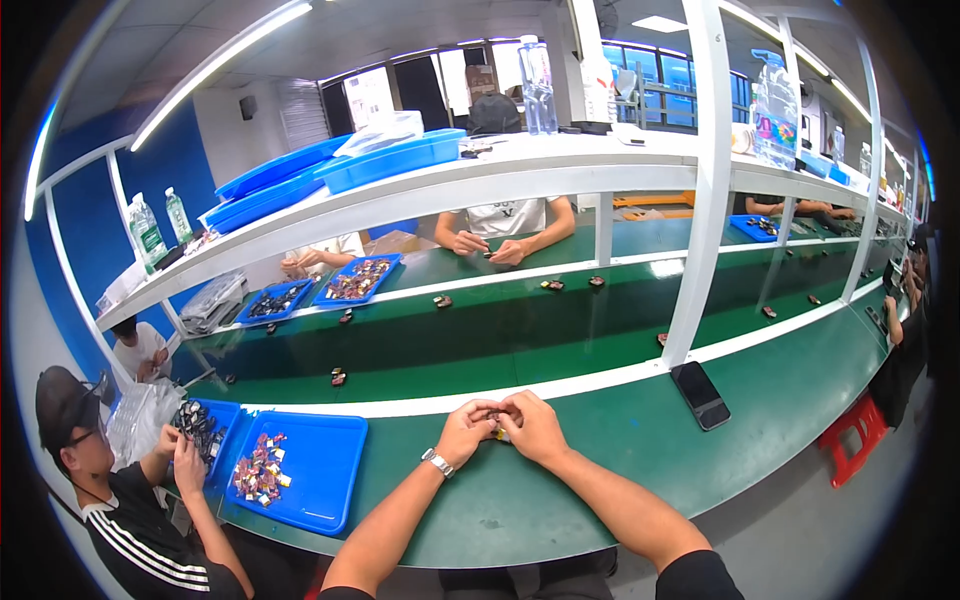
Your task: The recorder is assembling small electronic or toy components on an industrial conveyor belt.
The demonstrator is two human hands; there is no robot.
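My left hand point(467, 433), with a metal watch on its wrist, meets my right hand point(533, 428) over the green worktable point(490, 520). The fingers of both hands are closed around a small dark part with yellow and reddish bits point(500, 433). Most of it is hidden by my fingers, so its exact kind cannot be told. Left of my hands, a blue tray point(335, 470) holds a heap of small reddish, yellow and white parts point(262, 470) along its left side.
A black phone point(700, 395) lies right of my hands, by a white post point(695, 220). Beyond a white rail, small parts sit on a green conveyor belt point(500, 350). At left, a co-worker point(130, 510) handles parts beside another blue tray point(225, 415). A shelf point(560, 160) spans above.
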